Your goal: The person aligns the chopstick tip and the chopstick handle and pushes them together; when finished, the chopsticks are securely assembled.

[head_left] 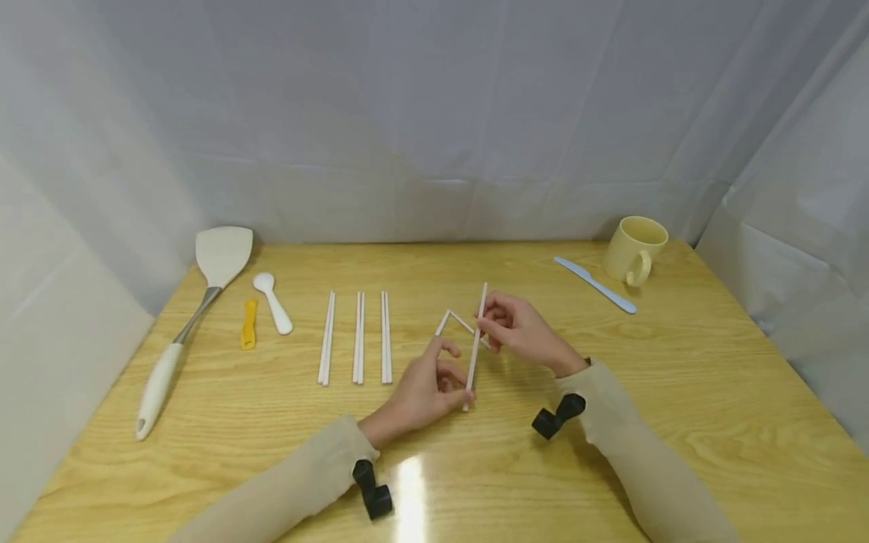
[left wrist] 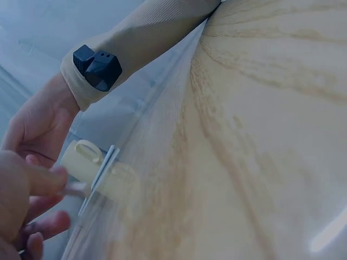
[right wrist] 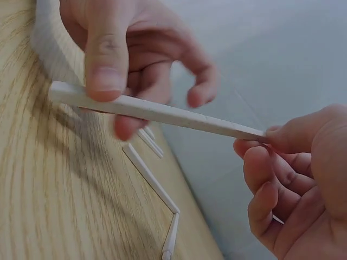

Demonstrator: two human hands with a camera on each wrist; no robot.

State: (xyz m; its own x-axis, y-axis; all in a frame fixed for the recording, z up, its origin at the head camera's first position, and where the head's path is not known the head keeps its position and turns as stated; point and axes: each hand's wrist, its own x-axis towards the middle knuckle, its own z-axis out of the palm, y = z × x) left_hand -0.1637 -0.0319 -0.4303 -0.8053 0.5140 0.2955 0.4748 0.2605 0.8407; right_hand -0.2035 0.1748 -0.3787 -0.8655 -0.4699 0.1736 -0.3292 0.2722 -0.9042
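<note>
A white chopstick (head_left: 473,362) is held between both hands, off the table and slanting slightly. My left hand (head_left: 422,388) pinches its near, thicker end between thumb and fingers. Toward the thin end, my right hand (head_left: 521,332) pinches it with thumb and forefinger, as the right wrist view also shows. Beyond the hands, two more chopsticks (right wrist: 152,179) lie on the table and meet at an angle; the hands partly cover them in the head view. In the left wrist view, the near hand (left wrist: 24,189) is blurred and cut by the frame edge.
Left of the hands lie three chopstick pairs (head_left: 358,339), a white spoon (head_left: 273,303), a yellow utensil-like piece (head_left: 248,324) and a long-handled spatula (head_left: 224,253). At the back right are a light blue knife (head_left: 596,285) and a yellow mug (head_left: 627,253).
</note>
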